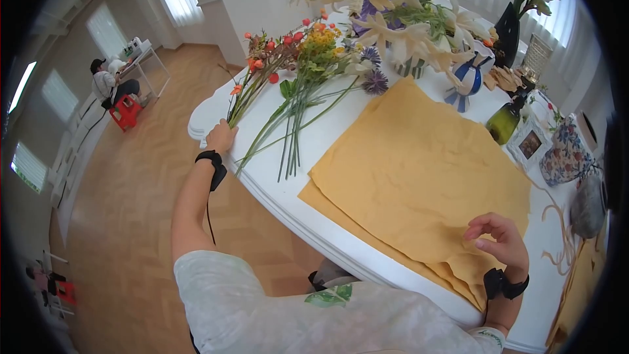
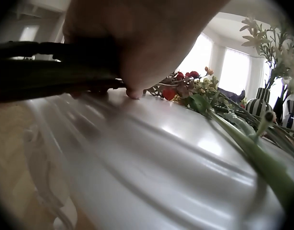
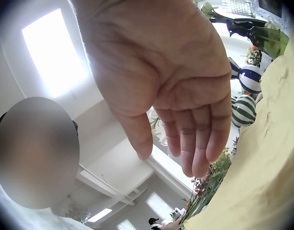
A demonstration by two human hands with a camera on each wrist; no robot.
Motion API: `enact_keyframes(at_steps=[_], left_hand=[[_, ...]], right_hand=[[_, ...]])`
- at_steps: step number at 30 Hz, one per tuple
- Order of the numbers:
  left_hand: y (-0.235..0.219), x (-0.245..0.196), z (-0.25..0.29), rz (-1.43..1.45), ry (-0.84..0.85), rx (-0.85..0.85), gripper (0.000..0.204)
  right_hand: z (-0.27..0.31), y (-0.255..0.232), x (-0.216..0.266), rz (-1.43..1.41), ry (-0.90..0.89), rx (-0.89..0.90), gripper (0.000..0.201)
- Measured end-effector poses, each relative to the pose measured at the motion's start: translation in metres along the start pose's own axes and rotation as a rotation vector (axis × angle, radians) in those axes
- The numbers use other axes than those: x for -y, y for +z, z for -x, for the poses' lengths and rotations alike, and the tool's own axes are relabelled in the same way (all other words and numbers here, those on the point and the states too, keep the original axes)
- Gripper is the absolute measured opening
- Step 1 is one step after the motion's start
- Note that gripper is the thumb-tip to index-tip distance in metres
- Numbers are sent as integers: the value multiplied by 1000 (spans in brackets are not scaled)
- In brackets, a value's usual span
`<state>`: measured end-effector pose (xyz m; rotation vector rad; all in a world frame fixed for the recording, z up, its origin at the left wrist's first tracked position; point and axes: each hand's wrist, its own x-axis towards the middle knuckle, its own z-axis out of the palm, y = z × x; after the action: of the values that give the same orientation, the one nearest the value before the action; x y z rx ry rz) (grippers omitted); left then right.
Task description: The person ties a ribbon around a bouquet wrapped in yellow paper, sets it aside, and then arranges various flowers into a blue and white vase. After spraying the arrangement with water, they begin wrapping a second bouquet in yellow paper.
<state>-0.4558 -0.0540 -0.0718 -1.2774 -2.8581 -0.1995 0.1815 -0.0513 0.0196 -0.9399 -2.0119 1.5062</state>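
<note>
At the table's left edge my left hand (image 1: 221, 137) grips the lower stems of a bunch with red and orange blooms (image 1: 257, 64). In the left wrist view that hand (image 2: 132, 43) has its fingers round thick dark green stems (image 2: 51, 72). More green stems (image 1: 293, 132) with yellow and green heads lie just right of it. My right hand (image 1: 499, 239) is held above the yellow wrapping sheets (image 1: 419, 164), holding nothing. The right wrist view shows its palm, with relaxed fingers, on the right hand (image 3: 171, 86).
White lilies (image 1: 393, 39) in vases stand at the back. A blue-striped vase (image 1: 468, 82), green bottle (image 1: 503, 123), photo frame (image 1: 529, 144), floral vase (image 1: 565, 154) and grey vase (image 1: 588, 206) line the right side. Loose ribbon (image 1: 557, 239) lies near them. A person sits on a red stool (image 1: 126, 113).
</note>
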Motion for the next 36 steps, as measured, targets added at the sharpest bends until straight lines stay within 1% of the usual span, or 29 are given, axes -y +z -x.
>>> enact_keyframes(at_steps=[4, 7, 12, 13, 15, 16, 18, 21, 24, 26, 28, 29, 30, 32, 33, 35, 36], left_hand=[[0, -7, 6, -47, 26, -61, 46], [1, -8, 3, -40, 9, -42, 45], [11, 12, -19, -15, 55, -7, 49], [8, 10, -18, -17, 69, -9, 49], [-2, 3, -5, -85, 30, -4, 52], [-6, 3, -3, -90, 37, 32, 59], [-7, 9, -5, -79, 41, 64, 63], [1, 19, -12, -84, 64, 64, 65], [4, 17, -17, -91, 73, 55, 65], [-6, 12, -4, -77, 71, 57, 66], [-15, 2, -3, -56, 182, -251, 68], [-22, -8, -4, -36, 251, -357, 64], [-30, -18, -7, -35, 261, -358, 64], [-57, -51, -3, 93, 496, -471, 56], [-70, -70, -1, 93, 508, -472, 56], [-89, -109, 3, 107, 805, -521, 49], [-95, -130, 1, 159, 818, -473, 48]], right_hand=[[-2, -1, 0, -18, 31, 15, 28], [-1, -1, -1, -9, 29, 16, 28], [-2, 1, -1, 0, 9, 5, 28], [-2, 0, -2, 22, -3, 13, 28], [0, -2, -2, 41, -8, -2, 28], [1, -3, -2, 61, -11, 9, 28], [3, -5, -2, 74, -11, 6, 28], [3, -8, -1, 80, -20, 22, 28], [5, -10, -1, 113, -34, 41, 30], [7, -12, -1, 115, -40, 40, 30], [8, -15, -1, 113, -40, 35, 31], [9, -16, -1, 111, -38, 42, 31], [9, -17, 0, 110, -36, 33, 31], [10, -20, 2, 170, -58, 53, 34], [10, -21, 2, 167, -56, 41, 34], [12, -24, 3, 186, -64, 68, 35], [11, -26, 3, 177, -64, 56, 35]])
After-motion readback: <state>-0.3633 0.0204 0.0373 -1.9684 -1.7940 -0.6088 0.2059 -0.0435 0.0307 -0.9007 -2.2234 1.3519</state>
